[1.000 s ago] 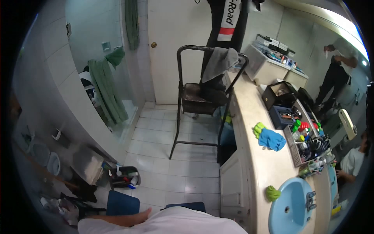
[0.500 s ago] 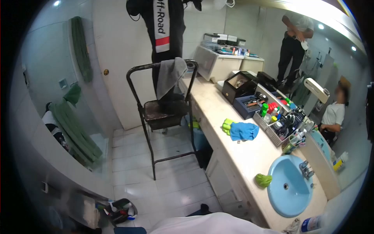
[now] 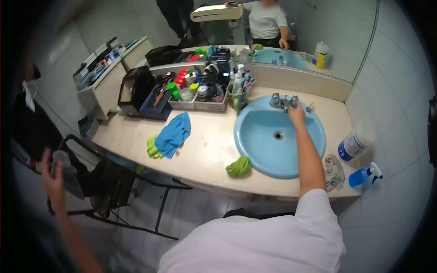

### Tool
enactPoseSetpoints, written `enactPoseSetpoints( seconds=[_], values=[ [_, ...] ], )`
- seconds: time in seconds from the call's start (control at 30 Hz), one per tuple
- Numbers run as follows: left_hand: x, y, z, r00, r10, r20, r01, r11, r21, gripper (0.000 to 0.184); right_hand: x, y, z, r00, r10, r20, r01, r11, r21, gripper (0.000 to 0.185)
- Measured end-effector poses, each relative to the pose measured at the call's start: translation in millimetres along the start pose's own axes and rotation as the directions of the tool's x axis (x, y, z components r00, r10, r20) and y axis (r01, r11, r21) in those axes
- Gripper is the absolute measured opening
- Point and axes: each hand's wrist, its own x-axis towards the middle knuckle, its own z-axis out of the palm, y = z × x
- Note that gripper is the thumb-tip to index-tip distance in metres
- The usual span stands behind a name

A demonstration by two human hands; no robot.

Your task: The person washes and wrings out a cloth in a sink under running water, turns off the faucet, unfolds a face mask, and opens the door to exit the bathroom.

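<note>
My right hand (image 3: 297,113) reaches over the blue sink (image 3: 246,152) and has its fingers wrapped round the right tap handle (image 3: 294,99). No water shows in the basin. My left hand (image 3: 53,179) is raised at the far left with its fingers apart, in front of the step stool (image 3: 111,186) and the grey cloth on it. On the counter (image 3: 209,154), a crumpled green cloth (image 3: 239,167) lies against the sink's left front rim. Further left a blue cloth (image 3: 174,134) rests partly over light green gloves or cloth (image 3: 154,146).
A grey basket (image 3: 211,106) of bottles and a cup (image 3: 236,101) of tubes stand at the back. Right of the sink are a grey rag (image 3: 334,173), a white bottle (image 3: 355,143) and a blue spray bottle (image 3: 359,176). A person in dark clothes (image 3: 38,120) stands at the left.
The view has swung right to face the sink and mirror. My right hand has come into view at the tap, and my left hand now shows at the left.
</note>
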Motion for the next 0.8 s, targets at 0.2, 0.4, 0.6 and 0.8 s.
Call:
enactPoseSetpoints(
  seconds=[0.2,0.4,0.6,0.8],
  values=[
    [146.4,-10.9,-18.2,0.896,0.414,-0.163,-0.099,0.544,0.833,0.066,83.9,37.4,-1.5,0.989,-0.029,0.142,0.08,0.929,-0.361,0.048],
    [200.5,-22.9,-28.3,0.959,0.245,-0.142,-0.012,0.537,0.844,0.019,131.7,21.9,25.9,0.861,0.076,0.503,0.306,0.714,-0.63,0.045],
    [189.9,-8.8,-66.0,0.943,0.263,-0.205,-0.123,0.846,0.519,0.014,139.8,32.6,14.6,0.633,-0.276,0.723,0.743,0.477,-0.469,0.02],
    [141.6,25.0,-95.7,0.926,0.342,-0.158,-0.143,0.707,0.693,0.015,133.9,11.1,7.5,0.637,-0.457,0.62,0.753,0.542,-0.373,0.033]
  ],
)
